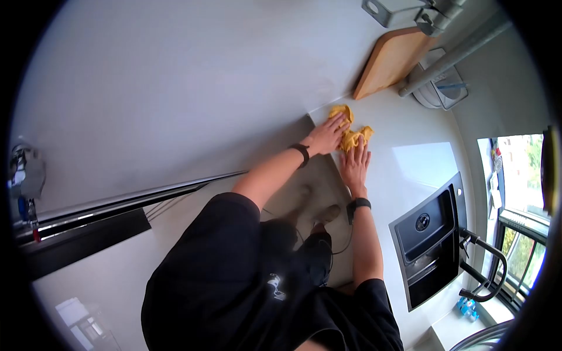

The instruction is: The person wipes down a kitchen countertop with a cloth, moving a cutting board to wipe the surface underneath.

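Note:
A crumpled yellow cloth lies on the white countertop near its front corner, bunched in two lumps. My left hand, with a dark band on the wrist, reaches over the corner, its fingers bent onto the cloth and closed on part of it. Just to the right, my right hand lies palm down with its fingers stretched out and slightly apart, the tips touching the cloth's near edge. A dark watch sits on that wrist. What is under both palms is hidden.
A wooden cutting board leans against the wall beyond the cloth. Beside it are a grey pipe and a white container. To the right is a black sink with a black faucet, by a window.

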`<action>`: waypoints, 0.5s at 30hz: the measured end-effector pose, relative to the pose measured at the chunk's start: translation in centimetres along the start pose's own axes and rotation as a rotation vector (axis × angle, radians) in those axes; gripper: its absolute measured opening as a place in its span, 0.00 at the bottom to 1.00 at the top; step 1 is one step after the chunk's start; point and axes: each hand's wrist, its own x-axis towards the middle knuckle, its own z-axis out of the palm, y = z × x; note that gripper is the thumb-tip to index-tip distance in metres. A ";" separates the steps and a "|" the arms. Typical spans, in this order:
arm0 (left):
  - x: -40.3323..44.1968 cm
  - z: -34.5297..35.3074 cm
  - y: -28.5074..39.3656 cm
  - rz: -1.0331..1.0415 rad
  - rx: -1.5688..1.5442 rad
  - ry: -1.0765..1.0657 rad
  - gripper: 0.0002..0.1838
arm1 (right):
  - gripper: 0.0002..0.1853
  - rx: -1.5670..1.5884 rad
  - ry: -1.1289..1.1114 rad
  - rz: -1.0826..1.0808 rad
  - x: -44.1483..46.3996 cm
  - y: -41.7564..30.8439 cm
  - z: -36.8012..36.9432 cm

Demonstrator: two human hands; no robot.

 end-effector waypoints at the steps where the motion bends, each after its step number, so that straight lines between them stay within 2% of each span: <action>1: -1.4 -0.2 0.9 0.011 -0.010 -0.005 0.32 | 0.23 -0.004 0.003 -0.025 -1.1 0.2 -0.3; 3: -3.9 -0.8 3.3 0.041 0.011 -0.034 0.32 | 0.21 0.028 -0.052 -0.055 -4.2 0.5 -1.6; 5: -6.2 0.6 5.7 0.072 -0.149 -0.023 0.33 | 0.20 0.031 -0.069 -0.064 -7.5 1.5 -3.0; 8: -7.2 -0.3 10.2 0.074 -0.090 -0.126 0.35 | 0.19 -0.003 -0.056 -0.031 -11.8 3.6 -4.7; 15: -0.7 3.6 16.1 0.200 -0.090 -0.152 0.39 | 0.23 -0.149 -0.028 0.199 -15.2 11.0 -9.2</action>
